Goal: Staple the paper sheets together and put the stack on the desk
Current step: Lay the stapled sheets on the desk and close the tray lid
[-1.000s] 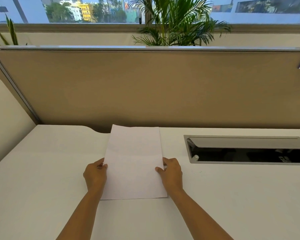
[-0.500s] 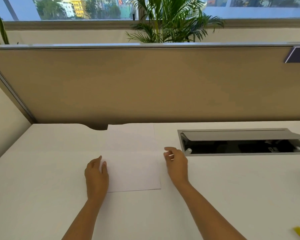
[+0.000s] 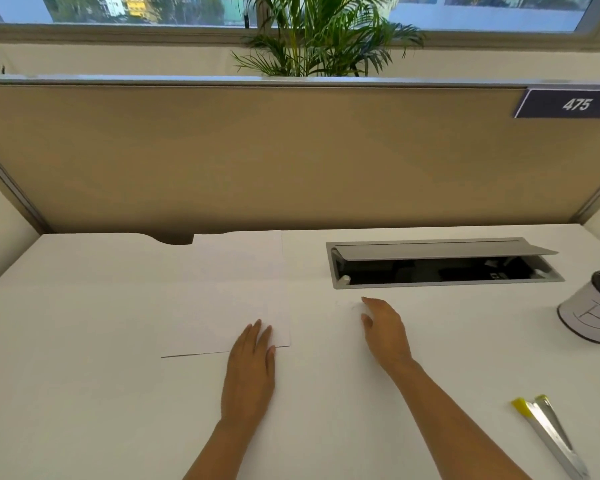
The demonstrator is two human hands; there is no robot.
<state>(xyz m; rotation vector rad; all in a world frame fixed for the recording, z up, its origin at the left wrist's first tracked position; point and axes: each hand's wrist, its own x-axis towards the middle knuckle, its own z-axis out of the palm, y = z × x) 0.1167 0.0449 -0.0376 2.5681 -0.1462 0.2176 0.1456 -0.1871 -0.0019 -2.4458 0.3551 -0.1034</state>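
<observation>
The white paper sheets [image 3: 229, 296] lie flat on the white desk [image 3: 84, 393], reaching back to the partition. My left hand [image 3: 252, 368] rests palm down with its fingertips on the sheets' near right corner. Holding nothing, my right hand [image 3: 385, 327] hovers over the bare desk to the right of the sheets, fingers loosely apart. A stapler [image 3: 548, 434] with yellow tips and a metal body lies open at the desk's near right, well apart from both hands.
An open grey cable tray [image 3: 444, 263] is sunk into the desk behind my right hand. A white cup [image 3: 593, 313] with a mesh insert stands at the right edge. A tan partition [image 3: 291, 157] closes the back, with a plant behind it.
The sheets were held up in both hands, then laid flat. My right hand has let go and moved right, away from the paper. The view has swung right, showing the stapler and cup.
</observation>
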